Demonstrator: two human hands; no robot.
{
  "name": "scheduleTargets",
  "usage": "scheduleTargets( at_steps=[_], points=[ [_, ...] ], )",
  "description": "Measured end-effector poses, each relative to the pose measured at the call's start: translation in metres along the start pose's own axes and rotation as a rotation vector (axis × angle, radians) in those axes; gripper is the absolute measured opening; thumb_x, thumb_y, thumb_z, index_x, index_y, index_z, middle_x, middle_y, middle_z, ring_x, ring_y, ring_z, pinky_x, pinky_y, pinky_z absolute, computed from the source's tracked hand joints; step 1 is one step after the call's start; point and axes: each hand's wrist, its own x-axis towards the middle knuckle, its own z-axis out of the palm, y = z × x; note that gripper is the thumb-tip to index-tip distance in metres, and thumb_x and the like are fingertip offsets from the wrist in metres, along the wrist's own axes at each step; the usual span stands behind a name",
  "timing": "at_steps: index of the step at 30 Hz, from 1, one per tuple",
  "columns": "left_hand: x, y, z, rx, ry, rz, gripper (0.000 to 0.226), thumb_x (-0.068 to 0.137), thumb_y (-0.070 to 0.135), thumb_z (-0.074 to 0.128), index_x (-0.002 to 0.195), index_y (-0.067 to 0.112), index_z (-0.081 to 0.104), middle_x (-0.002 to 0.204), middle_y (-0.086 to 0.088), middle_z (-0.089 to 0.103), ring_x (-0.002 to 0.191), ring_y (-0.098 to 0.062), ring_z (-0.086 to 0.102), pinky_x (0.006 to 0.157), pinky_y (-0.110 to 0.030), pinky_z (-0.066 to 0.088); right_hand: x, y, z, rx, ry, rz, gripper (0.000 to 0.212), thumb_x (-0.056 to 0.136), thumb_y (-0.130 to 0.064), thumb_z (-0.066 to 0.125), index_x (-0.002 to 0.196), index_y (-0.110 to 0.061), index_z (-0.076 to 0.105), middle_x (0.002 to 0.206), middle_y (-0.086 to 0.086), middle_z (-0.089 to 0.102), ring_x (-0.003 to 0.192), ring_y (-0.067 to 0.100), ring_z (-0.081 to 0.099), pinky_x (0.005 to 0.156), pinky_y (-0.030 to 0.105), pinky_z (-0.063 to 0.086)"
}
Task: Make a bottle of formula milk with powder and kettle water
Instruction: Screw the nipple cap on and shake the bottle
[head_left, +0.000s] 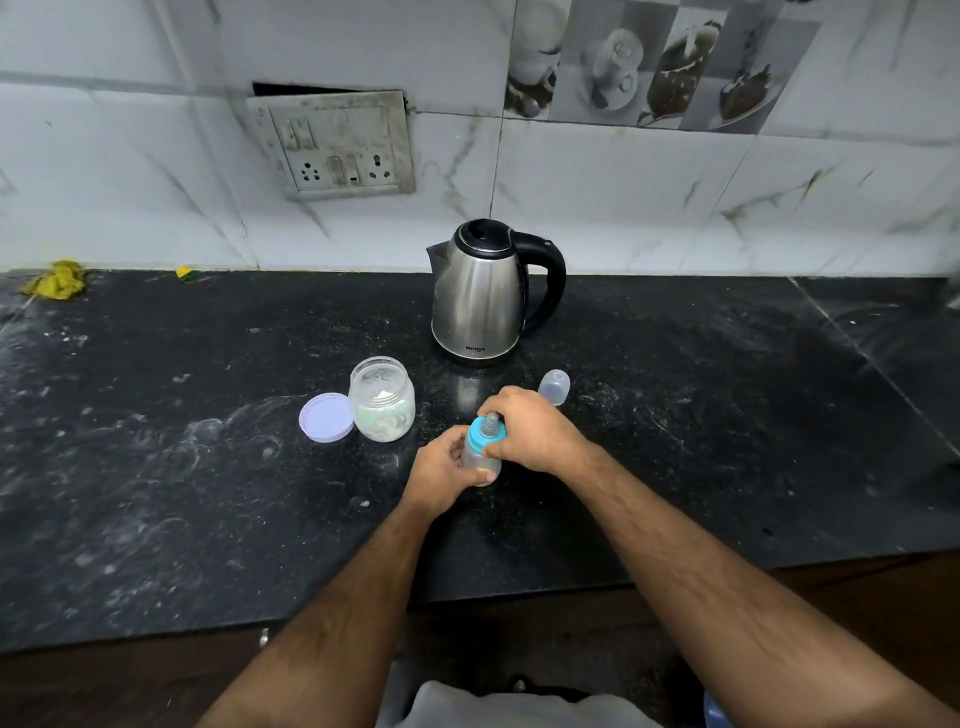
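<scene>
A small clear baby bottle (477, 460) with a blue collar and a teat stands on the black counter (182, 467). My left hand (441, 475) wraps its body from the left. My right hand (535, 431) grips the blue collar from the right. Left of the bottle stands an open clear powder jar (382, 400) with white powder inside, and its lilac lid (326, 417) lies flat beside it. Behind them is a steel kettle (480, 299), lid shut, black handle to the right. The bottle's clear cap (554, 387) rests on the counter by my right hand.
A tiled wall with a socket plate (337, 145) rises behind the counter. A yellow cloth (54, 280) and a small yellow sponge (185, 273) lie at the back left. The counter's front edge runs just below my forearms.
</scene>
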Motion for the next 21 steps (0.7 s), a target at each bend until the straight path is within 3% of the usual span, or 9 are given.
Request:
scheduleTargets(
  at_steps=[4,10,13,15,17,19,21],
  points=[
    [-0.001,0.000,0.001,0.009,0.009,0.006,0.052,0.063,-0.003,0.086,0.104,0.024,0.066,0.102,0.000,0.075,0.099,-0.017,0.070,0.090,-0.023,0.054,0.001,-0.004,0.004,-0.103,0.035,0.046,0.033,0.077,-0.032,0.074,0.103,-0.012,0.066,0.106,0.004,0.061,0.096,0.023,0.062,0.083,0.041,0.054],
    [-0.004,0.005,0.000,0.098,0.013,0.010,0.046,0.065,0.002,0.086,0.104,0.020,0.066,0.093,-0.001,0.073,0.083,-0.008,0.065,0.073,-0.009,0.049,0.001,-0.012,0.005,-0.214,0.064,0.153,0.061,0.070,-0.072,0.068,0.088,-0.015,0.054,0.088,0.002,0.061,0.088,0.022,0.064,0.068,0.035,0.050],
    [-0.004,0.007,-0.001,0.133,0.016,0.018,0.046,0.066,0.005,0.085,0.103,0.023,0.065,0.089,0.005,0.071,0.077,0.002,0.062,0.069,-0.006,0.046,-0.001,-0.010,-0.003,-0.223,0.052,0.149,0.076,0.063,-0.083,0.063,0.099,-0.017,0.053,0.093,0.001,0.059,0.088,0.019,0.061,0.066,0.033,0.044],
    [-0.004,0.006,0.000,0.114,0.015,0.011,0.045,0.065,0.002,0.085,0.102,0.020,0.066,0.088,0.007,0.071,0.075,0.004,0.062,0.071,-0.006,0.046,0.001,-0.006,-0.010,-0.143,-0.004,0.080,0.076,0.065,-0.074,0.071,0.116,-0.019,0.055,0.100,-0.001,0.054,0.093,0.019,0.058,0.071,0.035,0.047],
    [-0.002,0.003,0.000,0.081,0.013,0.002,0.048,0.063,0.000,0.087,0.104,0.017,0.066,0.094,0.004,0.073,0.086,-0.004,0.068,0.080,-0.014,0.050,0.003,-0.002,-0.016,-0.075,-0.109,-0.011,0.064,0.072,-0.050,0.078,0.127,-0.023,0.057,0.104,-0.005,0.048,0.100,0.019,0.058,0.082,0.038,0.052],
    [-0.002,0.003,0.000,0.066,0.016,-0.004,0.052,0.061,0.001,0.088,0.105,0.020,0.066,0.101,0.000,0.074,0.095,-0.014,0.070,0.089,-0.025,0.053,0.007,0.002,-0.015,-0.076,-0.150,-0.055,0.048,0.075,-0.030,0.078,0.120,-0.023,0.063,0.102,-0.007,0.051,0.100,0.017,0.059,0.086,0.039,0.053],
    [-0.002,0.004,0.001,0.068,0.011,0.000,0.051,0.062,0.000,0.088,0.102,0.022,0.066,0.101,0.000,0.074,0.094,-0.013,0.069,0.089,-0.025,0.054,0.008,0.003,-0.010,-0.094,-0.086,-0.029,0.035,0.073,-0.034,0.078,0.104,-0.021,0.067,0.096,-0.007,0.060,0.094,0.017,0.062,0.080,0.038,0.054]
  ],
)
